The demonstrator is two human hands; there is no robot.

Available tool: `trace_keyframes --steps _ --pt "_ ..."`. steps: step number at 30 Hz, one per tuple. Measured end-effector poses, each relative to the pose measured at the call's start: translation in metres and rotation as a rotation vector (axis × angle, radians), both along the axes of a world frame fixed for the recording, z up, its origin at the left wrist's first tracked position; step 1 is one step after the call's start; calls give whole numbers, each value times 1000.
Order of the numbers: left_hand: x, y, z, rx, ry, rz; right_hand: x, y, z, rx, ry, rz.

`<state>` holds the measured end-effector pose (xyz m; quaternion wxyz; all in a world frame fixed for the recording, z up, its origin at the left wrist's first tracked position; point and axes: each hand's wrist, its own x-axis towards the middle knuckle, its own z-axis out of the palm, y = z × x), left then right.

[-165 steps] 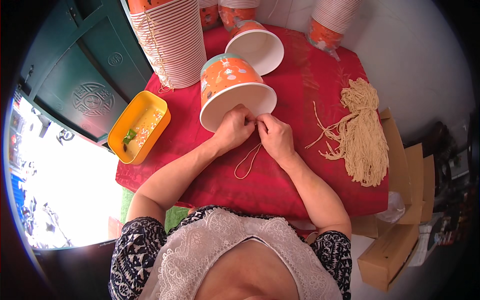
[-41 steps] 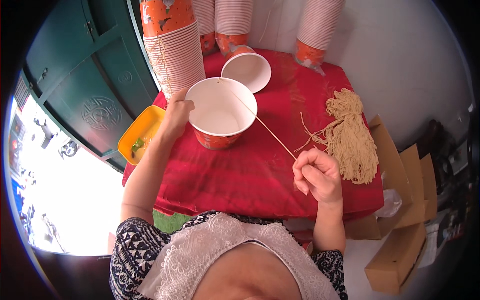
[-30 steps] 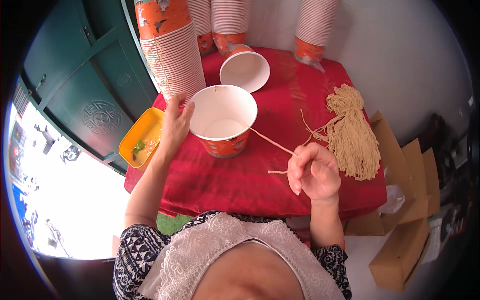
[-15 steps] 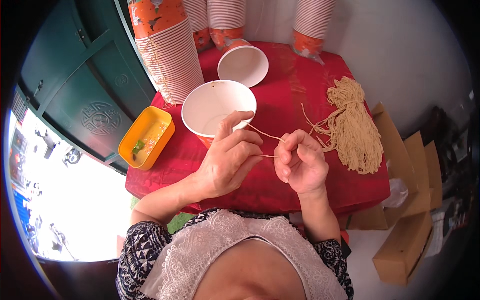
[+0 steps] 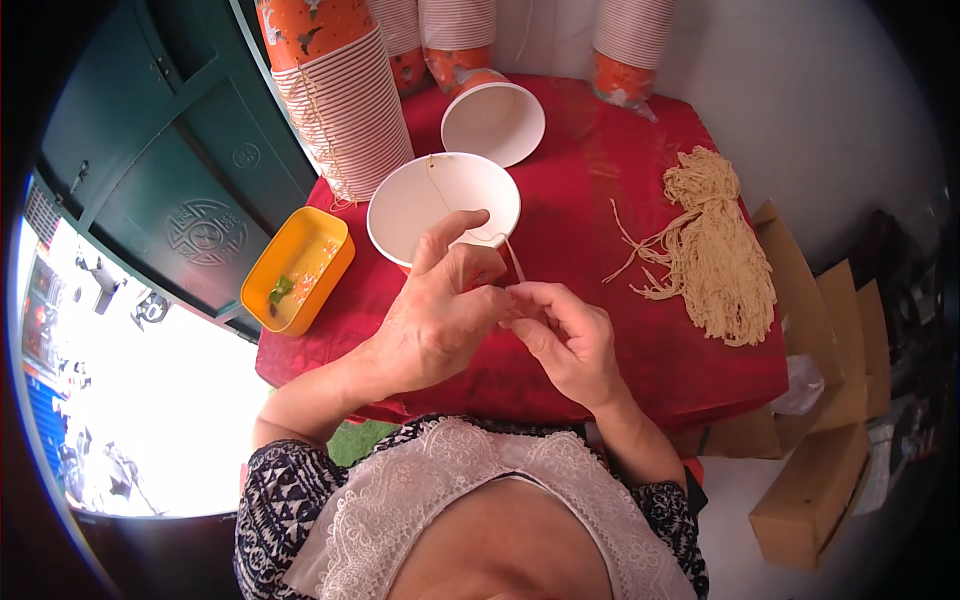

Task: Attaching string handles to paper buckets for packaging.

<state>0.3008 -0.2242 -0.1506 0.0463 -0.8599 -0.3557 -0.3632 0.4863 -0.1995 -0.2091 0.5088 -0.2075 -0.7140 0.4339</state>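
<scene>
Red-clothed table: paper bowls, string bundle, yellow tray, perhaps overhanging.

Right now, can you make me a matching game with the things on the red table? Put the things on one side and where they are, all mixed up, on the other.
Things:
1. yellow tray
2. bundle of tan strings
3. upright white bowl
4. tipped bowl

Places:
A. right side of the red tablecloth
B. just beyond the left hand and right hand, which pinch a string
C. left edge of the table
D. at the back, lying on its side

Pairs: 1-C, 2-A, 3-B, 4-D
</scene>
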Motion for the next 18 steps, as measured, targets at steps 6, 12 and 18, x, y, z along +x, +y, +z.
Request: trace_keyframes --steps 6,12,18 --pt "-15 4 3 -16 -19 44 -11 -2 8 54 -25 -168" --pt "-49 27 2 73 -152 166 -25 0 1 190 -71 -263" --pt "-63 29 -4 12 -242 211 -43 9 -14 423 -182 -363"
